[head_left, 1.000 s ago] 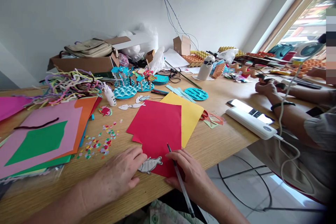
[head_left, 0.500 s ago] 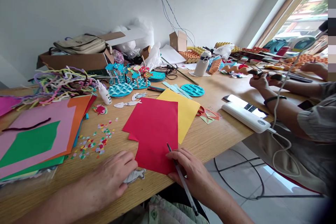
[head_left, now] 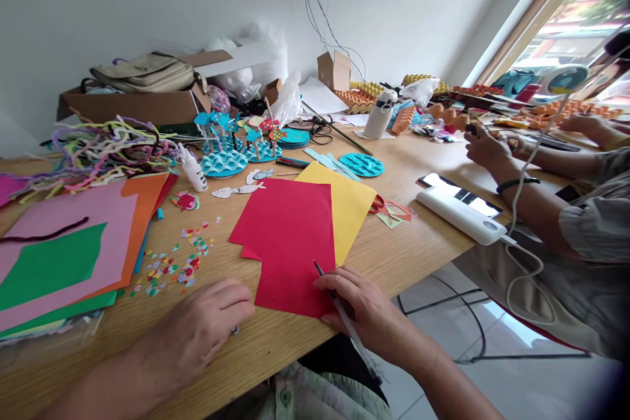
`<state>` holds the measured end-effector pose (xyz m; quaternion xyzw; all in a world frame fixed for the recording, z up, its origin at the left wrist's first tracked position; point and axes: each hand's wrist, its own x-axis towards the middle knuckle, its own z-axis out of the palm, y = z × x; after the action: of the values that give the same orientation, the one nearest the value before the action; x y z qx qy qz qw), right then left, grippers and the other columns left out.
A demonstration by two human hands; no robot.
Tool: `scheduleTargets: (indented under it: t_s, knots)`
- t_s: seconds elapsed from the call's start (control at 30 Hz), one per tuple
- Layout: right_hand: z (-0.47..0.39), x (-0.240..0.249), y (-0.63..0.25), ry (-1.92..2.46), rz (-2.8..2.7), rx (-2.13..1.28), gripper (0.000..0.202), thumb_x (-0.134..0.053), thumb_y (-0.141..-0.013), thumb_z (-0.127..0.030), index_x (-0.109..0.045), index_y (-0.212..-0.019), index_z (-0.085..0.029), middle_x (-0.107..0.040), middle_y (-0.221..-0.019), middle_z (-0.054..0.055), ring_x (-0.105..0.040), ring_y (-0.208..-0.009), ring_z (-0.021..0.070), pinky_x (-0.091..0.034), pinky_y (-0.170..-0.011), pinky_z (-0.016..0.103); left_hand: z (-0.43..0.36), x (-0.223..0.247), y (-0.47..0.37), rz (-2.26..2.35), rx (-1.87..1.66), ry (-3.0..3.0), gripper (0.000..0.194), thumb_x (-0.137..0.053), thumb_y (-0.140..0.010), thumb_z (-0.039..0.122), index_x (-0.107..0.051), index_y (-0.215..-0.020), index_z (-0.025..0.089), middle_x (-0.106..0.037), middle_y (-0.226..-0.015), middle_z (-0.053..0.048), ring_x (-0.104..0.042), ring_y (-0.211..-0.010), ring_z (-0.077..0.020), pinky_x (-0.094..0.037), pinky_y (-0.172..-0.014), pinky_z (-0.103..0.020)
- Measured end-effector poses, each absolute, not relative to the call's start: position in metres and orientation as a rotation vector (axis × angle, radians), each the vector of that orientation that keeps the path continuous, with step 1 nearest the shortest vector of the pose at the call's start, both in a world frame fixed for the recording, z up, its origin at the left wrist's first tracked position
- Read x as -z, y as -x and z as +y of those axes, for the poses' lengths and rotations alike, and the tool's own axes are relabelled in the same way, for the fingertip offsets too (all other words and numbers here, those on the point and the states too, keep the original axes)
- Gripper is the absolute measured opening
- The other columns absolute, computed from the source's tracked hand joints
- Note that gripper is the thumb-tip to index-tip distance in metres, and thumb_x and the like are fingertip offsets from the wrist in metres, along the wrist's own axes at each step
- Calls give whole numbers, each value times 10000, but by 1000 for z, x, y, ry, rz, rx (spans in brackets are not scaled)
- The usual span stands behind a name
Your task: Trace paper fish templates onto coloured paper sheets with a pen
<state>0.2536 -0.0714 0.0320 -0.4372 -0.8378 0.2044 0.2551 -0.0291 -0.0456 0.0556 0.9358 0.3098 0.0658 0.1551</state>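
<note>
My right hand (head_left: 361, 305) is closed around a pen (head_left: 347, 321), its tip over the lower right of the red paper (head_left: 295, 243). That hand also rests at the paper's right edge. To the left, my left hand (head_left: 207, 315) is at the table's near edge with fingers bent together. A grey-white paper fish is almost wholly hidden in it; only a small tip (head_left: 235, 329) shows below the fingers. Yellow paper (head_left: 352, 203) lies partly beneath the red sheet. Beyond the red sheet are fish cutouts (head_left: 239, 190), and a red fish cutout (head_left: 186, 201) lies further left.
Paper confetti (head_left: 189, 266) lies by stacked coloured paper (head_left: 118, 210). A glue bottle (head_left: 193, 169), pipe cleaners (head_left: 118, 144) and blue fish models (head_left: 224, 161) stand behind. Red-handled scissors (head_left: 378, 203) and a white corded device (head_left: 460, 215) are right, near a co-worker's hands (head_left: 489, 147).
The paper fish, mostly visible before, is now nearly covered by my left hand, which has shifted slightly left. My right hand still holds the pen over the red paper.
</note>
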Motion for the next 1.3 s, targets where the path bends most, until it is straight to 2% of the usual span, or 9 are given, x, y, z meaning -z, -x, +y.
scheduleTargets:
  t_s: [0.13, 0.23, 0.33, 0.47, 0.57, 0.73, 1.03, 1.3]
  knots:
    - [-81, -41, -249, 1135, -2130, -519, 163, -548, -831, -163, -554, -992, -190, -627, -862, 52, -564, -801, 183, -448, -708, 277, -30, -48, 18, 794, -224, -2663, 387, -302, -805, -11, -613, -913, 193, -622, -1013, -42, -534, -968, -189, -418, -871, -282]
    - [-92, -44, -238, 1133, -1928, -517, 101, -460, -857, -154, -542, -894, -199, -601, -763, 20, -550, -695, 144, -426, -635, 236, -23, -46, 18, 763, -239, -2635, 396, -291, -809, -16, -620, -889, 190, -623, -990, -38, -538, -954, -179, -428, -849, -270]
    - [-100, -39, -220, 1218, -1810, -614, 140, -411, -875, -145, -536, -858, -207, -568, -684, -12, -520, -602, 114, -393, -565, 205, -20, -43, 19, 745, -311, -2612, 376, -300, -828, 6, -626, -865, 191, -622, -948, -36, -540, -922, -177, -435, -820, -268]
    - [-97, -25, -198, 1291, -1744, -713, 71, -440, -822, -146, -466, -816, -212, -445, -574, -65, -397, -467, 89, -308, -440, 182, -19, -34, 21, 742, -422, -2576, 381, -305, -821, 7, -633, -874, 193, -612, -908, -38, -536, -895, -173, -432, -816, -264]
    - [-89, -20, -186, 1298, -1750, -721, 87, -442, -786, -123, -445, -780, -210, -411, -544, -80, -366, -434, 77, -286, -422, 171, -19, -30, 22, 750, -448, -2554, 405, -298, -808, -5, -637, -903, 193, -601, -902, -40, -524, -898, -175, -425, -821, -267]
    - [-78, -23, -177, 1335, -1748, -628, 91, -452, -762, -123, -476, -727, -203, -443, -522, -70, -401, -419, 77, -293, -422, 170, -21, -34, 22, 746, -400, -2549, 401, -331, -803, 2, -644, -956, 201, -583, -919, -41, -514, -909, -178, -419, -817, -266]
    - [-74, -23, -176, 1267, -1873, -515, 99, -440, -796, -125, -509, -781, -195, -510, -541, -50, -468, -437, 92, -327, -438, 180, -22, -31, 24, 740, -378, -2526, 383, -341, -857, 23, -645, -999, 208, -577, -953, -48, -500, -928, -183, -408, -850, -288]
    - [-74, -19, -172, 1306, -1884, -369, 129, -424, -770, -110, -519, -763, -198, -565, -551, -27, -523, -442, 108, -365, -454, 190, -22, -31, 25, 736, -384, -2523, 360, -344, -869, 57, -646, -986, 214, -576, -955, -47, -501, -932, -187, -417, -860, -299]
